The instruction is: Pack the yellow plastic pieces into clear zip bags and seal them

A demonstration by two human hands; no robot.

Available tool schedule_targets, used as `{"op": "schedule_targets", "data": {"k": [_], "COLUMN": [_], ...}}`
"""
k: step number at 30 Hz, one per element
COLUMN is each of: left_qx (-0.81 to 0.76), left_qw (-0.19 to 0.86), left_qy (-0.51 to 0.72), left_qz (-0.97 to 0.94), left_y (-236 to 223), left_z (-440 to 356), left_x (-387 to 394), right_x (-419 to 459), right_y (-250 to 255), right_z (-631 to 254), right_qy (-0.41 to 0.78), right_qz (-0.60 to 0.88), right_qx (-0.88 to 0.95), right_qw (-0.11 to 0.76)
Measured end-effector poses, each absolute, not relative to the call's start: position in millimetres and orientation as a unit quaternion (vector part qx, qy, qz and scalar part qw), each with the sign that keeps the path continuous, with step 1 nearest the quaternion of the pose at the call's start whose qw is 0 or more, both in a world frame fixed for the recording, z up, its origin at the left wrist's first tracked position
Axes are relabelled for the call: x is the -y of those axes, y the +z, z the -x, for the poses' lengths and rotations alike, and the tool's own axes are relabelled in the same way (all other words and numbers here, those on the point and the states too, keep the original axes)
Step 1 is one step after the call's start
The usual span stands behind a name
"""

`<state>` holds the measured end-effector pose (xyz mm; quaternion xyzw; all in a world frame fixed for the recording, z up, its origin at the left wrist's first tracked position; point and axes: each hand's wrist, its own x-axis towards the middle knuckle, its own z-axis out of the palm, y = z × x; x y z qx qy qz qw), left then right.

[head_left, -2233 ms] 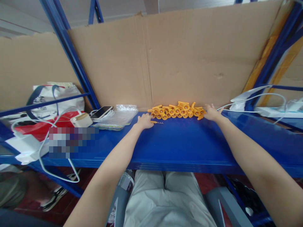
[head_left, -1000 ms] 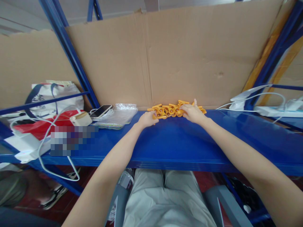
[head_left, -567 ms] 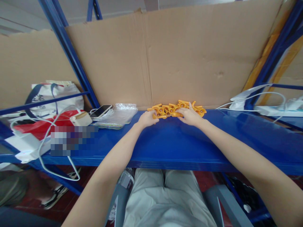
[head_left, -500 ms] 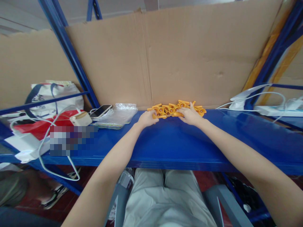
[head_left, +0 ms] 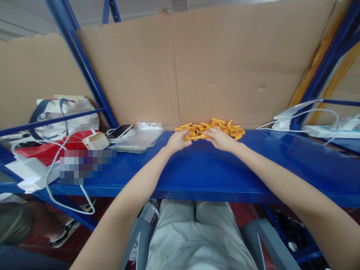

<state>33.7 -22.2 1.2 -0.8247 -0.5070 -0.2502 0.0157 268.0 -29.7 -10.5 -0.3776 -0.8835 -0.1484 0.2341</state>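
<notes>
A row of orange-yellow plastic pieces (head_left: pixel 234 131) lies against the cardboard at the back of the blue shelf. Several show round, shiny spots and stubby tube-like ends; their exact kind I cannot make out. At the near left side of the row, my left hand (head_left: pixel 177 141) is closed on the rounded end of one orange-yellow piece (head_left: pixel 197 137). My right hand (head_left: pixel 221 140) reaches over the middle of the row, its fingers bent onto the other end of that long piece. Parts of the pieces are hidden behind both hands.
Clear plastic bags (head_left: pixel 146 137) and a phone (head_left: pixel 120 132) with a white cable lie to the left. Further left are a charger (head_left: pixel 96 141), a red bag and a white tote (head_left: pixel 75 114). Cables and a power strip (head_left: pixel 332 131) sit at the right.
My right hand has moved slightly left and nearer, uncovering pieces at the row's right. The left hand has shifted a little right, and a piece now spans between both hands.
</notes>
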Motion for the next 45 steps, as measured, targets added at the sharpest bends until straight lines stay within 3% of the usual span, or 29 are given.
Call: {"op": "schedule_targets", "data": {"k": [14, 23, 30, 40, 45], "left_qx": [0.484, 0.493, 0.505, 0.522, 0.515], "left_qw": [-0.092, 0.026, 0.053, 0.064, 0.059], "left_qy": [-0.309, -0.239, -0.212, -0.209, -0.203], "left_qz": [0.813, 0.836, 0.835, 0.824, 0.830], "left_y": [-10.7, 0.3, 1.7, 0.9, -0.4], "left_z": [-33.2, -32.2, -33.8, -33.0, -31.6], "left_x": [11.1, 21.6, 22.6, 22.5, 21.1], "right_x": [29.0, 22.0, 18.4, 11.3, 26.9], "right_y": [-12.9, -17.1, -16.0, -14.5, -8.6], "right_z": [-269.5, -270.9, -273.4, -286.9, -276.4], "right_qy": [-0.122, -0.051, 0.003, 0.271, 0.330], "right_qz": [0.387, 0.371, 0.395, 0.423, 0.448], "right_qx": [0.887, 0.892, 0.871, 0.787, 0.741], "right_qw": [0.220, 0.252, 0.291, 0.359, 0.377]}}
